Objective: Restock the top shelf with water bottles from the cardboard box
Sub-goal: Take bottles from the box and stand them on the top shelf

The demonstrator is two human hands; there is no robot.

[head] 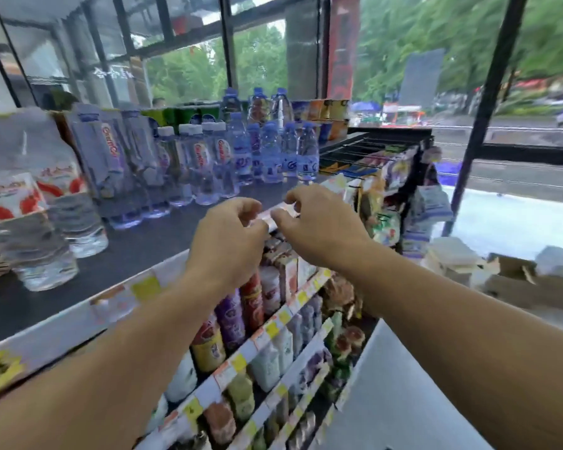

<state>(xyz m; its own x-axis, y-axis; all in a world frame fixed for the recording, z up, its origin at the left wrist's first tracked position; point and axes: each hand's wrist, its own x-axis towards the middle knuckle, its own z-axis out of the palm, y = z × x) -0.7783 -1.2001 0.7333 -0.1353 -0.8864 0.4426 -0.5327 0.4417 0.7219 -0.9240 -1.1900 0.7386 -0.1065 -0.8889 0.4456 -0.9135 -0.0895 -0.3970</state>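
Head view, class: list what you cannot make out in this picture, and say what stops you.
1. Price tag at the top shelf edge: mostly covered by the left hand and right hand; print unreadable.
2. Cardboard box: cut off by the right arm; contents unseen.
3. Water bottles: labels blurred.

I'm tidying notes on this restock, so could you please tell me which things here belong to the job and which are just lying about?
Job:
top shelf
water bottles
cardboard box
left hand
right hand

Lying about:
snack packets
lower-shelf drinks
price labels
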